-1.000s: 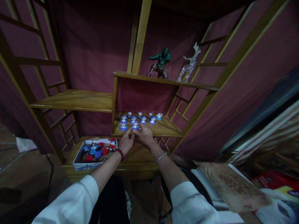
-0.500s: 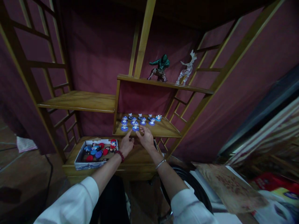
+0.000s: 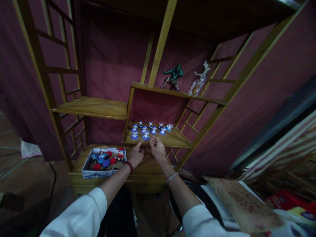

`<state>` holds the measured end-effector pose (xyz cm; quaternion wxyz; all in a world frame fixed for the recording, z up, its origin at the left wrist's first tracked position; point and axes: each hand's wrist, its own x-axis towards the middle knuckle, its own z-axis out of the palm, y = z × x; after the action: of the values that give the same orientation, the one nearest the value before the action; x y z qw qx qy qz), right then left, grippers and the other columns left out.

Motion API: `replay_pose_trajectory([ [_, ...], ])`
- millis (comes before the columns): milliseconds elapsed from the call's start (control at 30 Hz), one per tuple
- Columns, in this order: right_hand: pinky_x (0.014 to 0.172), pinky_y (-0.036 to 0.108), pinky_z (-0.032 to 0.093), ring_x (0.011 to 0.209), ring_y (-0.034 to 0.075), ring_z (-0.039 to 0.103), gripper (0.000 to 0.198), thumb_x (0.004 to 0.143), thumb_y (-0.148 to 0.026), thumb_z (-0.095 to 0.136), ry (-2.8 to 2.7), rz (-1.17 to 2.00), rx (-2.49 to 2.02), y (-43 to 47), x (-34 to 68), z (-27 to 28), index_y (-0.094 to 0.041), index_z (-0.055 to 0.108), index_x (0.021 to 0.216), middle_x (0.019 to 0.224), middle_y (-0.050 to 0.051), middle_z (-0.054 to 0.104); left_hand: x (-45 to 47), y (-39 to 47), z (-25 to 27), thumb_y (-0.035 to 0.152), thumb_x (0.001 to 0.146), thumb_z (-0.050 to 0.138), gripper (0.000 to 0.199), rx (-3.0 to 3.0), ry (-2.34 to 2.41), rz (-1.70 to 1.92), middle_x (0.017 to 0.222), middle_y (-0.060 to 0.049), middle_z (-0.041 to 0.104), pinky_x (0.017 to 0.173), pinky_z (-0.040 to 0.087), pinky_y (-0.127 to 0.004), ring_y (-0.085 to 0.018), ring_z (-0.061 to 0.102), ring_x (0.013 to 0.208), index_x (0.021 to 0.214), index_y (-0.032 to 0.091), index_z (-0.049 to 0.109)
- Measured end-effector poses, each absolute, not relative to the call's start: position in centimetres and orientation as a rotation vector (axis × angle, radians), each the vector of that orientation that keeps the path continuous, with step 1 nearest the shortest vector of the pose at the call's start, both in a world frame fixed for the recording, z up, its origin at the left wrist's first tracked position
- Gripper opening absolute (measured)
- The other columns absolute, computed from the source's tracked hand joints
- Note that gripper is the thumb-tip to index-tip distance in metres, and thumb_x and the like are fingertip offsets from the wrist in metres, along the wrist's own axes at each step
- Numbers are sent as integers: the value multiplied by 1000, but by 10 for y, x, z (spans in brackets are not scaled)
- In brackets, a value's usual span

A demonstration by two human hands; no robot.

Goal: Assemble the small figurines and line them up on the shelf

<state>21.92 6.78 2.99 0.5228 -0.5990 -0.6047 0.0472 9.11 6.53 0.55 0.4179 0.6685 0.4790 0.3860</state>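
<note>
Several small figurines on round bases stand in rows on the low wooden shelf. The front-row purple-and-white figurine is nearest both my hands. Just below it, my left hand points its index finger at the shelf's front edge, thumb apart, holding nothing. To the right, my right hand has its fingers curled together just off the figurine, with nothing visible in them. Another purple figurine stands left of the front one. Dark figurines and a blue-and-white figurine make up the back row.
An open cardboard box with red and blue figurines sits on the lower ledge at left. Above, a green-hooded crouching figure and a clear deer figure stand on the upper shelf. Slanted wooden posts frame the right side.
My right hand has drawn back slightly from the front figurine, and its fingers have curled in. My left hand has lowered a little. The view has shifted slightly.
</note>
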Motion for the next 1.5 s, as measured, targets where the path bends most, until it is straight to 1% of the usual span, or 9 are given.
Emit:
replay_pose_trajectory([
  [233, 75, 29, 45, 76, 14, 56, 26, 74, -25, 42, -1473, 76, -1456, 67, 219, 28, -15, 54, 95, 87, 7, 61, 86, 61, 4, 12, 73, 45, 62, 1726, 1199, 915, 76, -1, 65, 65, 42, -21, -9, 57, 61, 131, 22, 25],
  [400, 76, 31, 44, 76, 15, 55, 27, 74, -27, 43, -1474, 29, -1523, 70, 217, 28, -15, 54, 96, 90, 8, 60, 86, 61, 5, 11, 72, 45, 65, 1746, 1199, 902, 82, -2, 65, 67, 42, -22, -10, 58, 64, 132, 22, 22],
  [567, 82, 35, 41, 90, 20, 52, 41, 68, -33, 52, -1529, -16, -1623, 76, 216, 32, -15, 50, 106, 99, 9, 58, 90, 61, 12, 12, 72, 45, 68, 1747, 1213, 898, 88, -4, 65, 70, 42, -23, -12, 59, 69, 133, 18, 17],
  [700, 85, 36, 37, 98, 21, 48, 47, 68, -35, 52, -1580, 3, -1716, 77, 215, 39, -17, 47, 111, 105, 8, 58, 93, 63, 20, 13, 71, 46, 72, 1739, 1211, 845, 84, -4, 66, 72, 41, -23, -12, 59, 71, 134, 15, 13],
  [833, 86, 35, 36, 102, 21, 45, 50, 69, -36, 52, -1607, 35, -1737, 77, 214, 44, -18, 44, 115, 107, 6, 58, 96, 66, 23, 13, 71, 46, 72, 1751, 1197, 842, 81, -3, 66, 71, 41, -23, -13, 59, 71, 134, 16, 12],
  [1000, 83, 35, 37, 99, 22, 47, 50, 68, -37, 54, -1620, 8, -1678, 84, 216, 39, -18, 46, 114, 101, 5, 61, 99, 71, 19, 12, 69, 48, 73, 1731, 1197, 871, 82, -3, 66, 69, 41, -23, -13, 59, 69, 134, 18, 16],
  [1133, 79, 35, 38, 95, 22, 49, 46, 68, -36, 55, -1596, -23, -1635, 87, 217, 34, -21, 48, 110, 96, 4, 63, 100, 73, 14, 12, 67, 51, 76, 1692, 1185, 890, 84, -3, 65, 67, 41, -23, -12, 58, 68, 133, 19, 16],
  [1300, 77, 35, 38, 91, 22, 50, 41, 68, -34, 55, -1593, -34, -1624, 88, 217, 34, -23, 50, 107, 93, 3, 64, 101, 75, 11, 10, 68, 48, 76, 1654, 1144, 879, 79, -1, 65, 61, 41, -20, -9, 57, 62, 134, 19, 12],
  [1500, 76, 34, 37, 89, 21, 50, 40, 68, -35, 55, -1608, -41, -1626, 87, 217, 34, -23, 50, 106, 93, 2, 64, 103, 73, 7, 8, 70, 41, 75, 1616, 1096, 881, 73, 0, 65, 52, 41, -18, -7, 54, 49, 134, 20, 5],
])
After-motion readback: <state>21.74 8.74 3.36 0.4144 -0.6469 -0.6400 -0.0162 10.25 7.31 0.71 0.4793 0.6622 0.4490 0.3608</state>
